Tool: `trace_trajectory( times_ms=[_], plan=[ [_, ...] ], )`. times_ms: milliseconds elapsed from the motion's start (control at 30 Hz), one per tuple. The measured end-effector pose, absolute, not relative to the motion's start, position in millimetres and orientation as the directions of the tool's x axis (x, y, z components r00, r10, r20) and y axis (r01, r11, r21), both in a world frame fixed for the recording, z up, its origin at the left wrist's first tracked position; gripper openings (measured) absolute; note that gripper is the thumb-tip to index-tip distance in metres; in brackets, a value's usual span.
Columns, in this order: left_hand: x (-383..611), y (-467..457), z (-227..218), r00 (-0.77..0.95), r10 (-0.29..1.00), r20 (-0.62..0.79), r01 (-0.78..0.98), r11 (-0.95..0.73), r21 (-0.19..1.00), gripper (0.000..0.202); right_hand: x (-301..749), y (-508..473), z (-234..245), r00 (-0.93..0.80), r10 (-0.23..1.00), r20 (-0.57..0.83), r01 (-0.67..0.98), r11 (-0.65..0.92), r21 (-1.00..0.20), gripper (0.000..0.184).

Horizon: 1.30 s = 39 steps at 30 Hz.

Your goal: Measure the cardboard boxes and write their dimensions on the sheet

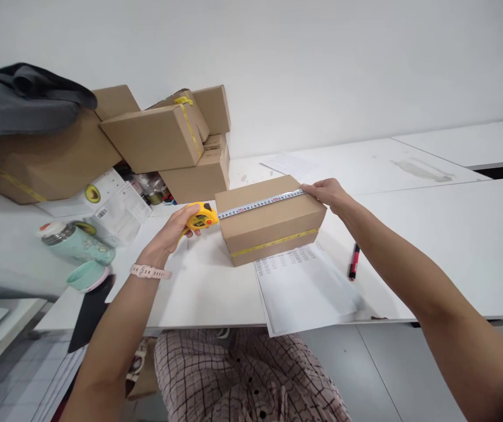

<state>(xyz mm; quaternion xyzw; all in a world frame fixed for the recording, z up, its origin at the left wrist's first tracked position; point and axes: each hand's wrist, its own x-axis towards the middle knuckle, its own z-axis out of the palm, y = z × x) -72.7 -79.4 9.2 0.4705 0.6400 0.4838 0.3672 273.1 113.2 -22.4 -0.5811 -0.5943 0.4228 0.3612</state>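
A closed brown cardboard box [273,214] with a yellow strap round its side lies on the white table. My left hand [180,225], with a pink band at the wrist, is closed round the yellow case of a tape measure [203,217] just off the box's left end. The silver blade runs out across the top of the box to its right end. There my right hand [325,192] pinches the blade's end against the box edge. Under the front of the box lie printed sheets of paper [308,293].
A red and black marker [354,262] lies right of the papers. Stacked cardboard boxes [159,138] stand at the back left, with dark cloth [27,102] on top. A mint thermos [78,243] and a mint cup [88,276] are at the left. The table's front edge [207,326] is near my lap.
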Motion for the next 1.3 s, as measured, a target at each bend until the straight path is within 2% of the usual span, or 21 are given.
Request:
trace_trajectory(
  times_ms=[167, 267, 333, 400, 467, 600, 733, 800, 900, 1067, 1133, 1300],
  plan=[
    [-68.2, -93.4, 19.4, -0.276, 0.961, 0.006, 0.252, 0.066, 0.965, 0.053, 276.2, 114.1, -7.3, -0.043, 0.998, -0.042, 0.426, -0.02, -0.905, 0.039],
    [-41.0, -127.7, 19.0, -0.133, 0.988, -0.073, 0.229, 0.102, 0.968, 0.054, 277.5, 121.4, 8.3, -0.089, 0.995, 0.051, 0.324, 0.078, -0.943, 0.033],
    [-6.4, -153.2, 8.4, 0.035, 0.983, -0.182, 0.09, 0.178, 0.98, 0.057, 270.1, 126.3, 16.7, -0.139, 0.979, 0.151, 0.262, 0.183, -0.948, 0.031],
    [37.3, -171.2, -8.5, 0.242, 0.925, -0.294, -0.079, 0.321, 0.944, 0.063, 253.4, 130.5, 21.4, -0.235, 0.949, 0.212, 0.271, 0.273, -0.923, 0.03],
    [81.8, -176.4, -25.6, 0.355, 0.887, -0.294, -0.253, 0.394, 0.884, 0.061, 229.9, 135.0, 22.8, -0.356, 0.906, 0.227, 0.335, 0.351, -0.874, 0.03],
    [140.0, -155.5, -38.8, 0.299, 0.937, -0.182, -0.455, 0.307, 0.836, 0.061, 187.0, 145.9, 21.7, -0.478, 0.858, 0.189, 0.428, 0.415, -0.803, 0.032],
    [151.3, -133.6, -30.5, 0.22, 0.959, -0.179, -0.499, 0.268, 0.824, 0.068, 184.3, 136.0, 18.8, -0.416, 0.907, 0.061, 0.447, 0.263, -0.855, 0.028],
    [151.7, -130.8, -27.2, 0.213, 0.959, -0.185, -0.513, 0.271, 0.815, 0.069, 200.5, 115.3, 14.4, -0.419, 0.908, 0.005, 0.39, 0.186, -0.902, 0.031],
    [155.5, -132.7, -26.4, 0.207, 0.959, -0.194, -0.535, 0.277, 0.799, 0.07, 233.4, 74.1, 5.2, -0.469, 0.883, -0.006, 0.239, 0.12, -0.963, 0.041],
    [164.0, -135.1, -29.0, 0.163, 0.963, -0.215, -0.548, 0.27, 0.792, 0.068, 255.1, 47.0, 3.5, -0.516, 0.855, 0.043, 0.131, 0.128, -0.983, 0.041],
    [165.5, -133.5, -29.7, 0.147, 0.965, -0.217, -0.553, 0.262, 0.791, 0.068, 244.3, 63.2, 10.0, -0.514, 0.857, 0.038, 0.165, 0.143, -0.976, 0.038],
    [163.3, -128.5, -26.9, 0.138, 0.967, -0.215, -0.553, 0.256, 0.793, 0.071, 203.8, 118.5, 25.7, -0.465, 0.885, 0.009, 0.411, 0.224, -0.884, 0.036]
  ],
)
